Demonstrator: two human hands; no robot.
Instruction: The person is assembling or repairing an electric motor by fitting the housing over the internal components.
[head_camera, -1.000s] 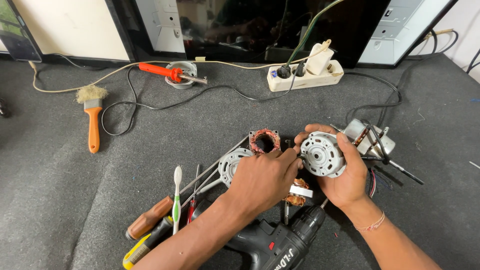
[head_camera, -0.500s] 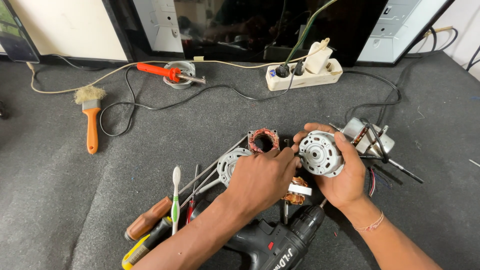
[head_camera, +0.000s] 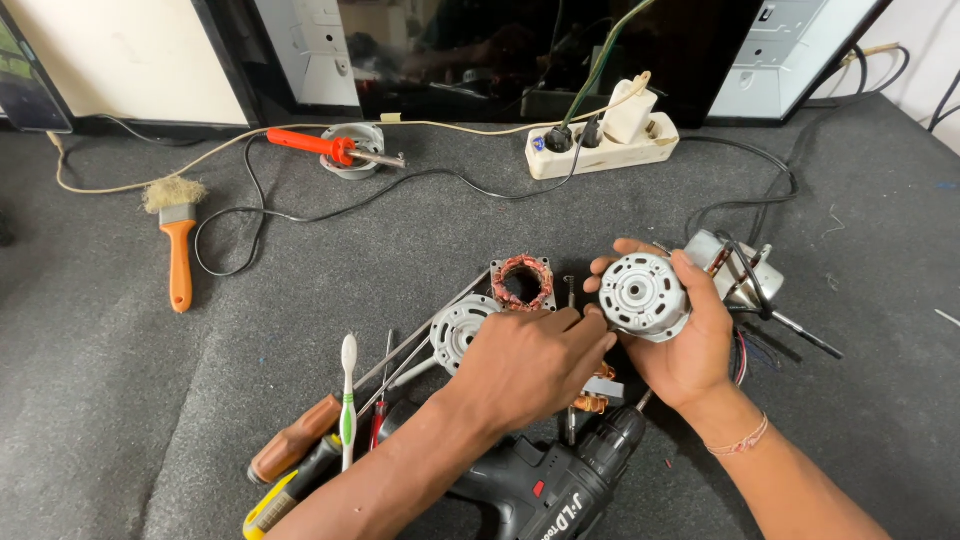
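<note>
My right hand (head_camera: 690, 350) grips a round silver motor end cap (head_camera: 643, 296), its ribbed face turned toward me. My left hand (head_camera: 530, 362) lies beside it, fingertips touching the cap's left edge and covering small parts beneath; I cannot tell whether it grips anything. A square stator with copper windings (head_camera: 521, 282) rests on the grey mat just above my left hand. Another silver end cap (head_camera: 457, 327) lies to its left. A motor housing with wires (head_camera: 740, 272) sits behind my right hand.
A black cordless drill (head_camera: 560, 480) lies under my forearms. Screwdrivers (head_camera: 295, 450) and a toothbrush (head_camera: 348, 400) lie at lower left. Farther back are a soldering iron (head_camera: 310, 146) on its stand, an orange-handled brush (head_camera: 178, 240), a white power strip (head_camera: 600, 150) and loose cables.
Both hands stay in almost the same place. The end cap in my right hand has tilted slightly; my left fingers remain at its edge.
</note>
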